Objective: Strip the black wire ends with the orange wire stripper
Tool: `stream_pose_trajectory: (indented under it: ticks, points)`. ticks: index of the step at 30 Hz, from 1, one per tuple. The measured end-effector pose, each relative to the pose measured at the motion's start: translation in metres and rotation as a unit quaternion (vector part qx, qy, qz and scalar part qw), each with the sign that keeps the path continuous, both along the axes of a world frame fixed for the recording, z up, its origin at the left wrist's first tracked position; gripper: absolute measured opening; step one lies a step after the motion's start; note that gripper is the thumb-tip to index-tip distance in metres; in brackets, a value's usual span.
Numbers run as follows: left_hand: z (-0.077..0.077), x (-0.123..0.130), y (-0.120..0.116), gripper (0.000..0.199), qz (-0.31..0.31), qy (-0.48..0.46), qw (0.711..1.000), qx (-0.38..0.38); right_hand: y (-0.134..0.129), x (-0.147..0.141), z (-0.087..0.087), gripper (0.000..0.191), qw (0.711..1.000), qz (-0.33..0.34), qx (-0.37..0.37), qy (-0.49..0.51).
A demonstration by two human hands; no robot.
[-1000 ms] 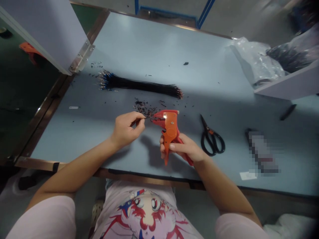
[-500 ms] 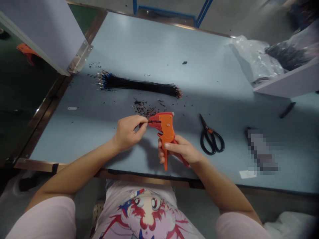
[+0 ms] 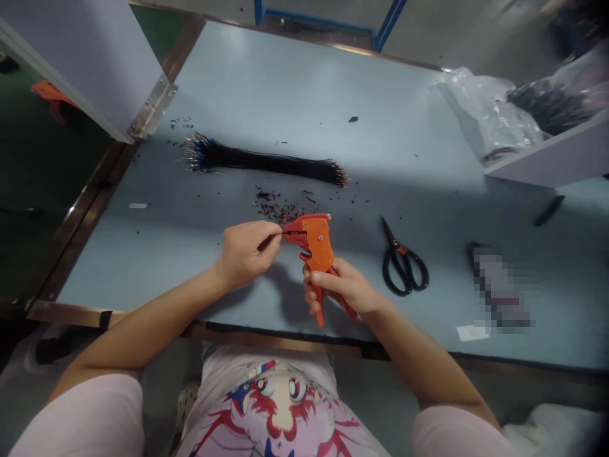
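My right hand (image 3: 340, 287) is wrapped round the handles of an orange and red wire stripper (image 3: 320, 244), whose jaws point left. Pinched in the fingers of my left hand (image 3: 250, 252) is a thin dark wire (image 3: 270, 241), its tip at the mouth of the jaws; most of the wire is hidden by the hand. Beyond the hands lies a long bundle of black wires (image 3: 271, 162), with blue and silvery ends at the left and copper-coloured ends at the right. Small black offcuts (image 3: 276, 206) are scattered between the bundle and the stripper.
Black-handled scissors (image 3: 404, 260) lie right of my right hand. Farther right are a pixelated object (image 3: 499, 285), a white label (image 3: 472, 333) and a dark tool (image 3: 549, 211). Clear plastic bags (image 3: 495, 114) sit at the back right behind a pale panel (image 3: 547, 152). Another panel (image 3: 95, 63) stands at the left.
The lower end of the stripper's orange handle has swung slightly to the right, and its two handles look a little closer together. My left hand has hardly moved.
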State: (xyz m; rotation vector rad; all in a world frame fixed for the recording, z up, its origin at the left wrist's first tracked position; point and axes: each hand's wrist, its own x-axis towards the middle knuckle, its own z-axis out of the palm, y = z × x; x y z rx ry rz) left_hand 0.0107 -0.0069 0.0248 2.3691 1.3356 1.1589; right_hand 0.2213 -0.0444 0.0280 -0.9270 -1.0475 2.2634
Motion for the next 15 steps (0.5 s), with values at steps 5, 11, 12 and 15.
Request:
stream_pose_trajectory:
  ticks: [5, 11, 12, 15]
  points:
    - [0.0011, 0.0012, -0.0017, 0.015, 0.007, 0.005, 1.0, 0.017, -0.001, -0.0013, -0.0019, 0.027, 1.0, 0.0, 0.008, -0.009]
    - [0.0014, 0.0012, -0.0022, 0.017, 0.007, 0.001, 1.0, 0.019, -0.0011, -0.0017, 0.0008, 0.034, 0.999, 0.011, 0.026, -0.015]
    - [0.0011, 0.0011, -0.0018, 0.017, 0.007, -0.001, 1.0, 0.021, -0.0011, -0.0019, 0.0012, 0.034, 1.0, 0.007, 0.025, -0.015]
    - [-0.0005, 0.0011, -0.0006, 0.015, 0.006, -0.003, 1.0, 0.02, -0.0011, -0.0029, 0.001, 0.036, 1.0, -0.025, 0.011, -0.012]
